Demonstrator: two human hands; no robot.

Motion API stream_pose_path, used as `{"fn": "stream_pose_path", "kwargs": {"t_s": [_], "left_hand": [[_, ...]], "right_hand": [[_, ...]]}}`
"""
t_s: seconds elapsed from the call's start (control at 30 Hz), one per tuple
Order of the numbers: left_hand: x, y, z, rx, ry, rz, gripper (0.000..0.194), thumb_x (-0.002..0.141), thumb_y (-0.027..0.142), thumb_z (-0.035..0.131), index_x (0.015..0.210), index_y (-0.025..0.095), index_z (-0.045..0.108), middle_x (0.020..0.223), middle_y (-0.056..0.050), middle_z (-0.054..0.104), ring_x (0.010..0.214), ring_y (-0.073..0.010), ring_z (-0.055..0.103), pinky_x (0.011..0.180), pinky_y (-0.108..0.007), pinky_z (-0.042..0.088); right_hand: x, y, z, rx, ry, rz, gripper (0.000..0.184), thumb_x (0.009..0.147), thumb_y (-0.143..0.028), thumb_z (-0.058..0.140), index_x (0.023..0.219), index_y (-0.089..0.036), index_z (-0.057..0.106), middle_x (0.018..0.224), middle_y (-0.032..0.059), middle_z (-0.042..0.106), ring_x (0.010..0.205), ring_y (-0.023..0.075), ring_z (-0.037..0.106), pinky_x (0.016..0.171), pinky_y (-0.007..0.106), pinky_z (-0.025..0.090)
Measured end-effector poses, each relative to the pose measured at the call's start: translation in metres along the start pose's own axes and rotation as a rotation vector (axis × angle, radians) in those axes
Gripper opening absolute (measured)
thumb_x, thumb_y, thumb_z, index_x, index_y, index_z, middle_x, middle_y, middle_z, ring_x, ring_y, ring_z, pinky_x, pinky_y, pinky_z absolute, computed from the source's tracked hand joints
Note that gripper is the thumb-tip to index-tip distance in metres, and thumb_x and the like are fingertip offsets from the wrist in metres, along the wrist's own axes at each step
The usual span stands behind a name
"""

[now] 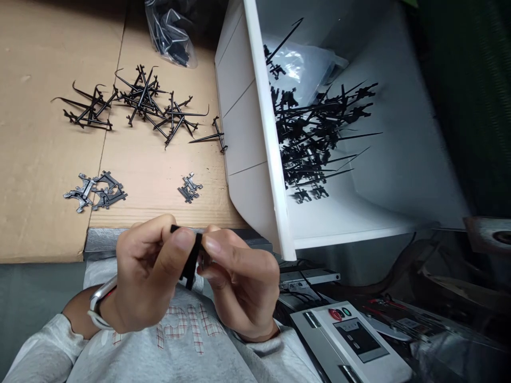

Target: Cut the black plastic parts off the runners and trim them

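Note:
Both hands come together in front of my chest, just off the near edge of the table. Thumb and fingers of my left hand (149,274) pinch a small black plastic part (191,266). My right hand (241,279) grips the other side of that same part with thumb and forefinger. The fingers hide much of its shape. Beyond the hands, two groups of flat dark brackets lie on the board: a larger group (96,190) at left and a smaller one (190,187) nearer the middle. Farther back are loose piles of thin black hooked parts (141,96).
A white bin (261,122) stands on the right, with many black assembled pieces (311,133) and a clear bag (299,69) inside. Another plastic bag (171,34) lies at the back. Below right sits a control box (351,340) with red and green buttons.

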State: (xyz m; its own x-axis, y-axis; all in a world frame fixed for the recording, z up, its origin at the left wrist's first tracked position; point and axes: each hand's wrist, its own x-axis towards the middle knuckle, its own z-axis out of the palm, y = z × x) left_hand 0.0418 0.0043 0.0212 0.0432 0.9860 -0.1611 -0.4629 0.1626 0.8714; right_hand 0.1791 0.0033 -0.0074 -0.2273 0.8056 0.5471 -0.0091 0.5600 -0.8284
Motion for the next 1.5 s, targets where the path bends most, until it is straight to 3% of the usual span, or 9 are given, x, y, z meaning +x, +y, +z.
{"fn": "stream_pose_path", "kwargs": {"t_s": [0.23,0.4,0.7,0.9,1.0,1.03,1.17,1.33,1.5], "left_hand": [[0.0001,0.0001,0.0011,-0.006,-0.003,-0.031,0.059,0.104,0.044,0.071,0.061,0.02,0.038,0.051,0.008,0.023,0.044,-0.0066,0.017,0.042,-0.024,0.022],[-0.0001,-0.0015,0.0009,-0.037,-0.035,-0.003,0.055,0.106,0.037,0.068,0.062,0.019,0.041,0.051,0.008,0.027,0.045,-0.006,0.021,0.043,-0.021,0.025],[0.0008,0.0035,-0.0004,-0.027,-0.046,-0.033,0.054,0.104,0.036,0.069,0.061,0.019,0.041,0.049,0.008,0.029,0.043,-0.0056,0.017,0.04,-0.021,0.023],[0.0001,0.0043,-0.0004,-0.023,-0.048,-0.037,0.053,0.103,0.037,0.069,0.062,0.019,0.041,0.05,0.007,0.03,0.042,-0.0055,0.018,0.041,-0.022,0.025],[-0.0008,0.0043,-0.0008,-0.012,-0.049,-0.048,0.052,0.105,0.035,0.068,0.062,0.019,0.043,0.052,0.008,0.025,0.044,-0.0059,0.017,0.043,-0.021,0.026],[-0.0011,0.0044,-0.001,-0.011,-0.051,-0.049,0.051,0.105,0.034,0.068,0.062,0.019,0.044,0.052,0.008,0.024,0.045,-0.0059,0.016,0.043,-0.02,0.027],[-0.0016,0.0045,-0.0007,-0.018,-0.043,-0.038,0.05,0.104,0.034,0.069,0.06,0.02,0.049,0.052,0.009,0.022,0.044,-0.0065,0.015,0.044,-0.022,0.031],[-0.002,0.0038,0.0008,0.003,-0.005,-0.082,0.053,0.101,0.045,0.073,0.059,0.021,0.05,0.05,0.008,0.03,0.044,-0.0085,0.018,0.043,-0.025,0.028],[-0.0031,0.0013,0.0001,0.015,-0.008,-0.06,0.053,0.103,0.042,0.07,0.06,0.022,0.048,0.048,0.008,0.031,0.043,-0.0087,0.019,0.041,-0.024,0.026]], "right_hand": [[0.0018,-0.0004,-0.0032,0.002,-0.029,-0.017,0.06,0.101,-0.004,0.057,0.158,-0.02,0.055,0.097,0.0071,0.077,0.079,0.0227,0.074,0.069,0.037,0.065],[0.002,-0.0013,-0.0023,-0.026,-0.028,-0.028,0.074,0.09,0.007,0.054,0.159,-0.019,0.055,0.093,0.0037,0.074,0.075,0.0209,0.068,0.064,0.035,0.06],[0.0016,-0.0012,-0.0022,0.014,-0.03,-0.015,0.08,0.085,0.007,0.056,0.16,-0.02,0.055,0.086,0.001,0.071,0.072,0.0204,0.066,0.063,0.035,0.059],[-0.0016,-0.0006,-0.0033,0.046,-0.033,0.005,0.075,0.093,0.003,0.055,0.163,-0.025,0.053,0.094,0.0042,0.077,0.074,0.0232,0.071,0.064,0.039,0.063],[-0.0013,-0.0023,-0.0037,0.026,-0.081,0.078,0.075,0.096,0.006,0.053,0.163,-0.027,0.051,0.112,0.0067,0.08,0.093,0.0227,0.077,0.076,0.038,0.066],[-0.0009,-0.0026,-0.0035,0.041,-0.048,0.042,0.075,0.096,0.005,0.052,0.163,-0.027,0.051,0.113,0.0072,0.08,0.095,0.0225,0.077,0.075,0.038,0.067],[0.0002,-0.002,-0.0018,0.047,-0.013,-0.014,0.072,0.091,0.005,0.056,0.159,-0.021,0.055,0.099,0.0046,0.076,0.083,0.0213,0.074,0.07,0.037,0.066],[-0.0007,-0.0017,-0.0014,0.027,-0.028,-0.004,0.077,0.09,0.006,0.054,0.16,-0.024,0.052,0.097,0.003,0.075,0.086,0.021,0.074,0.069,0.035,0.064],[-0.0007,-0.0025,-0.0022,-0.001,-0.046,0.022,0.072,0.095,0.002,0.053,0.16,-0.029,0.051,0.094,0.0016,0.073,0.082,0.0209,0.074,0.065,0.034,0.064]]}}
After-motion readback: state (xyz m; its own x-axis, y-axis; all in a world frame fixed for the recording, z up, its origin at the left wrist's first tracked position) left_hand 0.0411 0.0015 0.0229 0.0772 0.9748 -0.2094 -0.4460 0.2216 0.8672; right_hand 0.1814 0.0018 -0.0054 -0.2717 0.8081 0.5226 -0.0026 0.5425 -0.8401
